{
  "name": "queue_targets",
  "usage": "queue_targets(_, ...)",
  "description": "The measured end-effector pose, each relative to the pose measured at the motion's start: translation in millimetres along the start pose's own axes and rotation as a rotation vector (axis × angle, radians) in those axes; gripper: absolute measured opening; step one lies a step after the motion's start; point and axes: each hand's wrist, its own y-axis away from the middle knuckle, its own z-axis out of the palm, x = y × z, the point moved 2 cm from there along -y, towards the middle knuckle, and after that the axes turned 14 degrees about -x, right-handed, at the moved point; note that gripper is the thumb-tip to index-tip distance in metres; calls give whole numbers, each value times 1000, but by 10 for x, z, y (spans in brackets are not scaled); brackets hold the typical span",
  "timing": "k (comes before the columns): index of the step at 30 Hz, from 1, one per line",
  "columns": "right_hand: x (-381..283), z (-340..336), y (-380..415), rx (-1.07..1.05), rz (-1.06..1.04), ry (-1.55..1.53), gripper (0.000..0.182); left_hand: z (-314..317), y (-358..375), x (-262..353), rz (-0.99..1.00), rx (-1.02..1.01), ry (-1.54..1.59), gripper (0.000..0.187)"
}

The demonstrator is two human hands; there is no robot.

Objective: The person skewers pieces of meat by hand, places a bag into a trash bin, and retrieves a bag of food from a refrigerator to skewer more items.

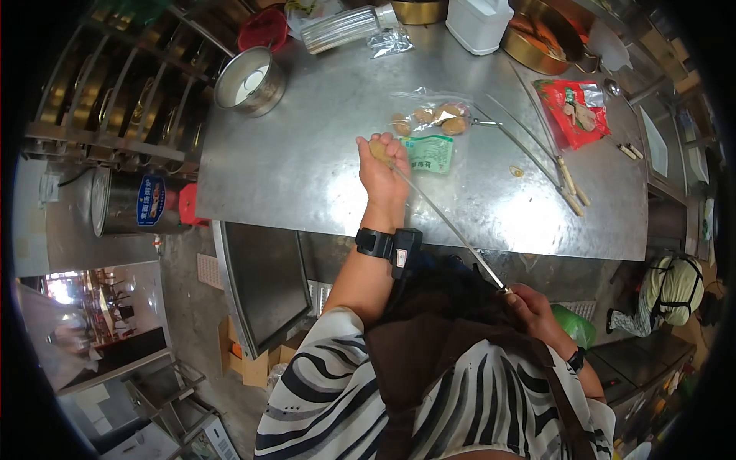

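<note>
My left hand [382,172] is closed around a tan, roundish food piece [379,151] above the metal table. A long metal skewer [448,221] runs from that piece down to my right hand [529,305], which grips its handle end close to my body. Whether the tip has gone into the piece is hidden by my fingers. Just beyond my left hand lies a clear plastic bag [422,115] with several similar brown pieces [452,125]. A green-and-white printed packet [429,153] rests beside my left fingers.
Long skewers with wooden handles [567,175] lie to the right, near a red packet [571,115]. A metal pot [249,82], a white jug [479,24] and a brass pan [540,38] line the far side of the steel table [307,169]. A person [668,291] bends at the right.
</note>
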Motion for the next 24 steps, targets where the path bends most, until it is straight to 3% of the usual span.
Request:
queue_targets(5,-100,20,-55,1,-32,-4,24,165,15,-121,2,74,101,31)
queue_targets(15,-150,43,-200,-23,-68,-109,23,159,198,-350,-46,11,-12,36)
queue_targets(18,-130,53,-307,15,-76,-15,24,63,258,-384,-58,-14,-24,37)
queue_targets(22,-141,42,-508,-63,-140,4,24,44,483,13,-62,-75,-123,40)
queue_targets(24,-223,25,-540,-91,-117,-100,24,-351,652,535,143,-97,-382,42)
